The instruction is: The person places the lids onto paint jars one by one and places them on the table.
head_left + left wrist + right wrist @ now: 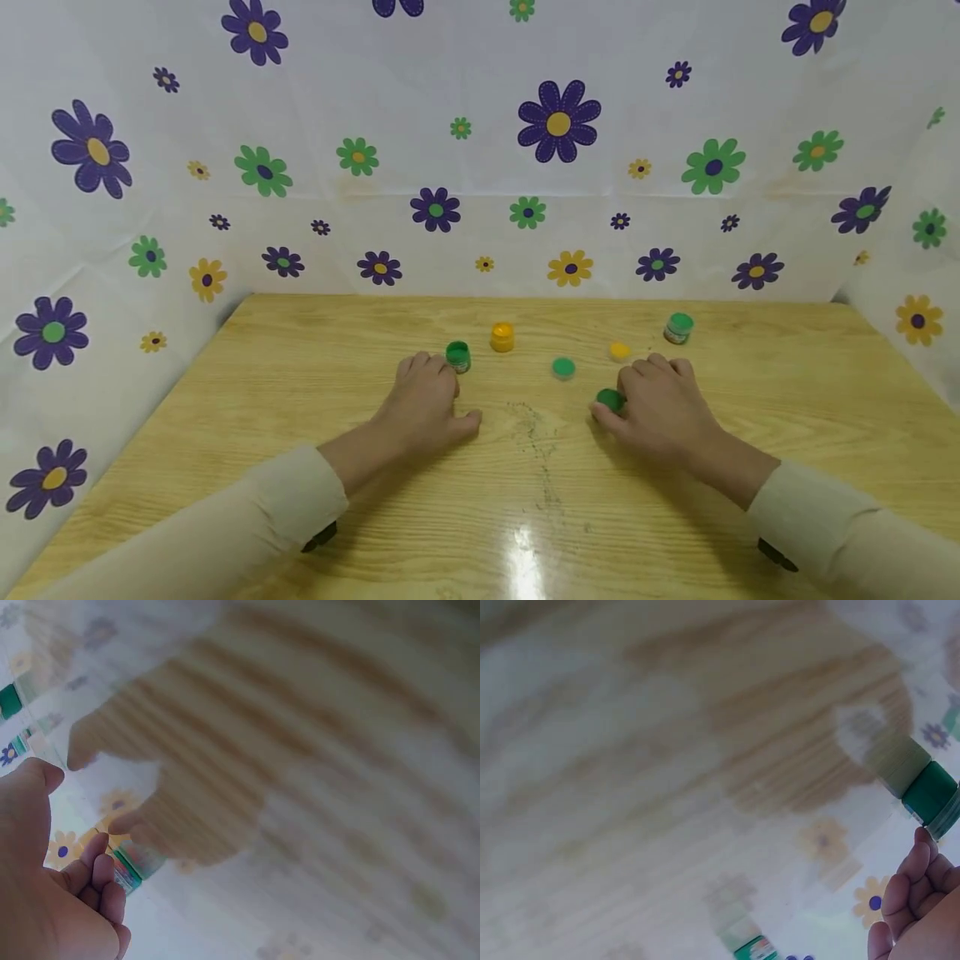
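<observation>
A dark green lid (610,399) sits between the thumb and fingers of my right hand (663,414), which pinches it. Its green side shows near the fingertips in the right wrist view. My left hand (423,400) is low over the table, its thumb stretched away from loosely bent fingers. Beside the knuckles of that hand stands an uncapped dark green paint jar (458,357); a labelled green jar (129,871) appears behind the fingers in the left wrist view. Whether the fingers touch it I cannot tell.
An uncapped yellow paint jar (502,337) stands just right of the dark green one. A lighter green lid (563,368) and a yellow lid (619,351) lie at mid-table. Farther right is a lighter green jar (678,328). Flowered cloth (465,175) hangs behind the wooden table (315,333).
</observation>
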A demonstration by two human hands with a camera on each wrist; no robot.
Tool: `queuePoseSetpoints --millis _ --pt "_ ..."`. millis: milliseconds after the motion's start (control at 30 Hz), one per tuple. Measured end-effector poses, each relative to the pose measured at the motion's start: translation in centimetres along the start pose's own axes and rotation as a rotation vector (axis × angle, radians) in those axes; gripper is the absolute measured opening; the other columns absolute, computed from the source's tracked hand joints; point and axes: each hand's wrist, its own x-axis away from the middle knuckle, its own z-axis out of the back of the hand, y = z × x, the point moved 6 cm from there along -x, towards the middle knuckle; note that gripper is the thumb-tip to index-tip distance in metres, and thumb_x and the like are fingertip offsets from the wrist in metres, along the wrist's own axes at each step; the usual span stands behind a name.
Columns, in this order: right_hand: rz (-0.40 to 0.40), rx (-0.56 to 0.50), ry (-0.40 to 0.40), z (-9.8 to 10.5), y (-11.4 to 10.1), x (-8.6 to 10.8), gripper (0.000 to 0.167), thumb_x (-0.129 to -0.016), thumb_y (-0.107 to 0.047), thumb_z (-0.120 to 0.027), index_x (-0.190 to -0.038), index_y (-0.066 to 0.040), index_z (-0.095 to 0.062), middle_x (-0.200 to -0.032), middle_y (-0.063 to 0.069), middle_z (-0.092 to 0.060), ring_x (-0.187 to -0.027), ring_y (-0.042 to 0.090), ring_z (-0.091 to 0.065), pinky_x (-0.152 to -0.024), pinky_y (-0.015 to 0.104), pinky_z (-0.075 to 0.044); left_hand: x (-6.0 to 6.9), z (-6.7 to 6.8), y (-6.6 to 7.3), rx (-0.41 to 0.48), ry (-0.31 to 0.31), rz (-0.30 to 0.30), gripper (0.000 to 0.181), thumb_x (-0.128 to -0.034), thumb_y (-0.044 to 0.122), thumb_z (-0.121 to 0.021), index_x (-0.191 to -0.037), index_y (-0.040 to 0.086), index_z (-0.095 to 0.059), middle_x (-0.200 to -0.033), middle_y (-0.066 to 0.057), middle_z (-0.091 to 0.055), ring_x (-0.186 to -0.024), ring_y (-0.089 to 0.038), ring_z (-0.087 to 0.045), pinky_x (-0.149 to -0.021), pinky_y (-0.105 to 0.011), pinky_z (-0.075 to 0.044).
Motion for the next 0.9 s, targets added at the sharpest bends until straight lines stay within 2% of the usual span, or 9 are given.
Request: queuePoseSetpoints --millis 200,467,667,900 --pt "-0.052 -0.02 -0.014 0.0 2.1 0.0 0.043 -0.093 -0.05 -0.058 -0.073 -0.012 -0.052 -0.073 -0.001 -0.051 -0.083 0.025 -0.051 -0.081 0.051 -0.035 -0.4 0.2 -0.6 -0.055 0.023 0.031 0.046 -0.0854 0.051 -0.063 -0.085 0.005 -0.062 -0.089 -0.006 -0.055 -0.089 -0.026 -0.044 -0.096 -0.047 -0.036" --pt "-0.117 -0.034 -0.03 0.1 5.7 -0.2 0.047 -0.094 -0.049 -0.056 -0.066 -0.014 -0.047 -0.064 0.001 -0.045 -0.083 0.029 -0.053 -0.082 0.055 -0.034 -0.9 0.6 -1.0 -0.141 0.069 0.068 0.048 -0.0852 0.051 -0.062 -0.076 0.004 -0.054 -0.085 -0.009 -0.052 -0.088 -0.028 -0.044 -0.091 -0.046 -0.037" --pt "-0.202 -0.051 -0.047 0.1 8.9 -0.4 0.05 -0.095 -0.052 -0.054 -0.063 -0.013 -0.049 -0.066 0.003 -0.049 -0.082 0.032 -0.054 -0.081 0.057 -0.035 -1.8 0.5 -1.7 -0.133 0.074 0.098 0.05 -0.0859 0.051 -0.062 -0.076 0.003 -0.054 -0.088 -0.012 -0.052 -0.09 -0.03 -0.044 -0.091 -0.046 -0.035" --pt "-0.303 -0.093 -0.083 -0.3 12.7 -0.9 0.054 -0.094 -0.056 -0.053 -0.063 -0.012 -0.051 -0.063 0.004 -0.047 -0.072 0.028 -0.05 -0.077 0.054 -0.033 -2.9 0.2 -2.7 -0.112 0.044 0.166 0.052 -0.0841 0.055 -0.062 -0.074 0.004 -0.053 -0.087 -0.012 -0.053 -0.091 -0.031 -0.045 -0.092 -0.047 -0.036"
